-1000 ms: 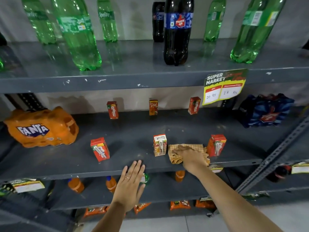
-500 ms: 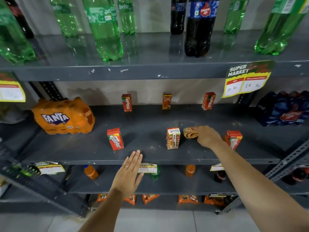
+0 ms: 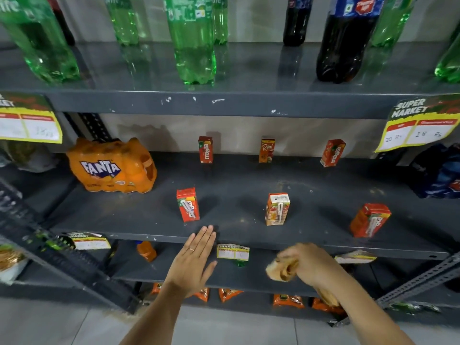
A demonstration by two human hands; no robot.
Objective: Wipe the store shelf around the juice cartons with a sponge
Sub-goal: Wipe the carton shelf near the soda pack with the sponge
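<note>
The grey middle shelf (image 3: 236, 190) carries small juice cartons in two rows. In front stand a red carton (image 3: 188, 204), a white-topped carton (image 3: 277, 209) and a tilted red carton (image 3: 369, 220). At the back stand three more cartons (image 3: 205, 149), (image 3: 267, 150), (image 3: 333, 153). My right hand (image 3: 310, 263) is off the shelf, below its front edge, shut on a bunched yellow sponge cloth (image 3: 280, 270). My left hand (image 3: 196, 257) is flat and open, fingertips touching the shelf's front lip below the left carton.
An orange Fanta pack (image 3: 112, 166) lies at the shelf's left, a dark blue pack (image 3: 440, 175) at its right. Green and dark bottles (image 3: 191, 41) line the upper shelf. Price tags (image 3: 420, 123) hang from the edges. Snack packets (image 3: 287, 300) sit on lower shelves.
My right hand has pulled the sponge cloth off the middle shelf, from beside the white-topped carton down below the front edge. My left hand stays at the lip. The view moved closer.
</note>
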